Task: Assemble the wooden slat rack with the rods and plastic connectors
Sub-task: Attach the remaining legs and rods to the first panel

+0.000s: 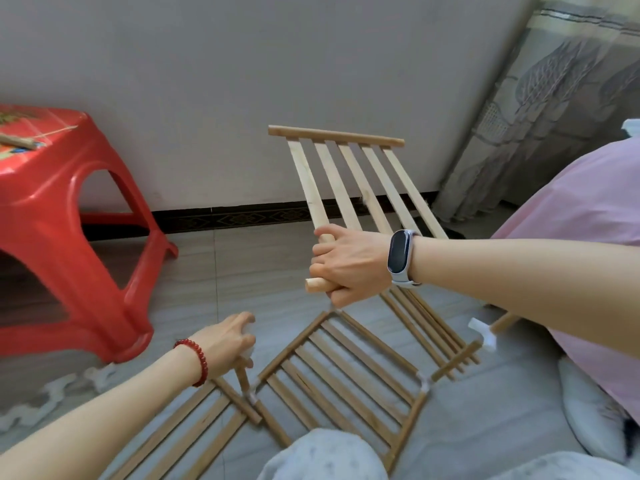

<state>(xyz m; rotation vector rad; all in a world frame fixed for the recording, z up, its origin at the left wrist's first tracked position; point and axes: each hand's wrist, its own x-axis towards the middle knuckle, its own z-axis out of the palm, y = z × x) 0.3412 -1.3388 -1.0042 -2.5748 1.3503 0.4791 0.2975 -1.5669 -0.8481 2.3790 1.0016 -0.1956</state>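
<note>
Only the head view to go on, looking down at the floor. The right hand [349, 268] is wrapped tight around the end rod of a loose slat panel [353, 181], holding it tilted up off the floor, near the wall. The left hand [228, 341] is curled over a white plastic connector [246, 355] on top of a short upright rod [242, 375], at the corner of the half-built rack [339, 379] lying flat on the floor. Looks like the panel's rod end goes into that connector next. My advice: keep the connector pinned steady, line the rod end up straight with the socket, and push along the rod's axis, not at an angle, or the joint will twist.
</note>
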